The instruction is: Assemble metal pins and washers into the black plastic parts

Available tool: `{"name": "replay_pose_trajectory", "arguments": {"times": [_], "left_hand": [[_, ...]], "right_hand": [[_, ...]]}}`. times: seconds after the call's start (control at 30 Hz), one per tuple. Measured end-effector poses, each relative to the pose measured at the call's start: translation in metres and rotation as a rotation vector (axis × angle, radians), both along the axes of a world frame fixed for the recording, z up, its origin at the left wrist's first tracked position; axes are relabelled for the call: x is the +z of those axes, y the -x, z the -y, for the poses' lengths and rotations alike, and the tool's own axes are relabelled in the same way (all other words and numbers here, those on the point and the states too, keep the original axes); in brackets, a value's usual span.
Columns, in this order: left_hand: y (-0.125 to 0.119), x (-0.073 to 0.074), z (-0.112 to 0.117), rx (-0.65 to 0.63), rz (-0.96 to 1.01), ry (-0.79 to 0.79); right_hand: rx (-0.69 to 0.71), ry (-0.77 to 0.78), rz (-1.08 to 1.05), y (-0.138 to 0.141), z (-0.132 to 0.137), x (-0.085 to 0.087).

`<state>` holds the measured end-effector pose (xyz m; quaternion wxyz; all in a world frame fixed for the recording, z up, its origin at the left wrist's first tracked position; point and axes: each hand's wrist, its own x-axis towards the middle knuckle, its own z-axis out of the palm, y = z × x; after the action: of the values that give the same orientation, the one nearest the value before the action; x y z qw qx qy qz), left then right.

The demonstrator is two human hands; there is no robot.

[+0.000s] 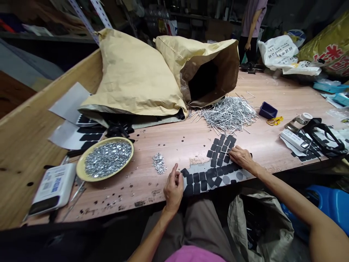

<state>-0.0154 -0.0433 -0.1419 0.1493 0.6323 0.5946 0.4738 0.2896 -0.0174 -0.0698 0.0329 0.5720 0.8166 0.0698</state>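
My right hand (241, 158) is closed, its fingertips pinching what looks like a thin metal rod (224, 152) over a patch of black rounded pads (218, 149) on the table. Near the left end of a pale backing sheet (196, 168), my left hand (173, 187) rests at the table's front edge. Its fingers point upward, slightly bent and apart, with nothing visible in them. More black pads (204, 185) sit on the sheet in rows, some askew, beside bare grey round spots. A small pile of shiny metal pieces (159, 163) lies left of my left hand.
A yellow bowl (81, 165) of metal bits and a white scale (56, 185) stand left. Large paper sacks (136, 72) and a heap of metal rods (230, 114) lie behind. At right are a blue tray (268, 110), jar (298, 122) and white box (294, 140). A person (252, 25) stands beyond.
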Motion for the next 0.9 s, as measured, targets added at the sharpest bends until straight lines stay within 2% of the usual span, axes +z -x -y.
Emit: {"name": "replay_pose_trajectory", "arguments": {"times": [0.13, 0.3, 0.37, 0.47, 0.6, 0.67, 0.73, 0.77, 0.8, 0.83, 0.9], "left_hand": [[-0.001, -0.002, 0.0, 0.021, 0.0, -0.018], [0.001, -0.002, -0.002, 0.001, 0.034, 0.001], [0.003, 0.001, -0.001, 0.003, 0.043, 0.029], [0.007, 0.008, 0.002, 0.029, 0.061, 0.09], [0.008, 0.013, 0.003, 0.012, 0.088, 0.172], [0.007, 0.015, 0.004, 0.005, 0.095, 0.187], [0.008, 0.017, 0.007, 0.008, 0.09, 0.174], [0.008, 0.017, 0.008, 0.006, 0.087, 0.16], [0.008, 0.017, 0.009, 0.0, 0.086, 0.141], [0.007, 0.017, 0.009, -0.016, 0.088, 0.121], [0.004, 0.015, 0.007, -0.037, 0.098, 0.084]], "right_hand": [[-0.024, 0.03, 0.002, -0.003, -0.004, 0.004], [-0.249, 0.031, -0.016, -0.007, -0.022, 0.021], [-0.255, 0.087, -0.047, -0.005, -0.016, 0.031], [-0.271, 0.199, -0.127, -0.007, 0.018, 0.049], [-0.378, 0.324, -0.216, -0.016, 0.098, 0.073], [-0.41, 0.412, -0.229, -0.018, 0.142, 0.078], [-0.436, 0.426, -0.186, -0.018, 0.175, 0.076], [-0.435, 0.384, -0.147, -0.02, 0.185, 0.074], [-0.457, 0.271, -0.104, -0.023, 0.188, 0.071], [-0.468, 0.146, -0.088, -0.027, 0.185, 0.067], [-0.431, -0.024, -0.132, -0.034, 0.158, 0.062]]}}
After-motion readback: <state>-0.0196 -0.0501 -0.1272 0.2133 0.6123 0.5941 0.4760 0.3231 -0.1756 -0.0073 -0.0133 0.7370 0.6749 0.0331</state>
